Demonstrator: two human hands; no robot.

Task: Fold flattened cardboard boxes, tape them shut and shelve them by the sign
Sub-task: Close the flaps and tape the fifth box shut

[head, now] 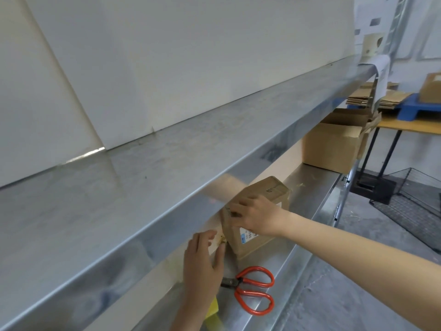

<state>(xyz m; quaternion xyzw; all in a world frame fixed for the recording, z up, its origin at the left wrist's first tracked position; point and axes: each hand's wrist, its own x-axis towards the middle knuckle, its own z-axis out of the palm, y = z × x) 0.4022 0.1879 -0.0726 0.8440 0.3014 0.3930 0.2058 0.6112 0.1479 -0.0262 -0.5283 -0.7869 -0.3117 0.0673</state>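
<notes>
White panels (167, 68) stand along the back of the upper shelf (167, 175), whose long steel front edge overhangs everything you are working on. Beneath it runs the lower shelf (315, 185). At its far end sits an open carton (334, 146) with its flaps up; you cannot see what is inside. Beyond that, a counter (410, 127) carries a blue pallet (410, 108) with flattened cardboard (358, 99) stacked on it. A wire basket (417, 211) sits on the floor to the right.

The small box (260, 247) is closed and stands on the lower shelf, tucked under the upper shelf's lip, with a blue-and-white label (248, 236) facing you. A bare stretch of shelf separates it from the open carton.

Your right hand (256, 217) lies on the box's upper face, fingers laid across it and pressing. Your left hand (202, 263) is just beside the box's near lower corner, fingers fairly straight against a pale strip; whether it pinches anything you cannot tell. Red-handled scissors (254, 290) lie near the shelf's front edge, blades pointing under your left hand.
</notes>
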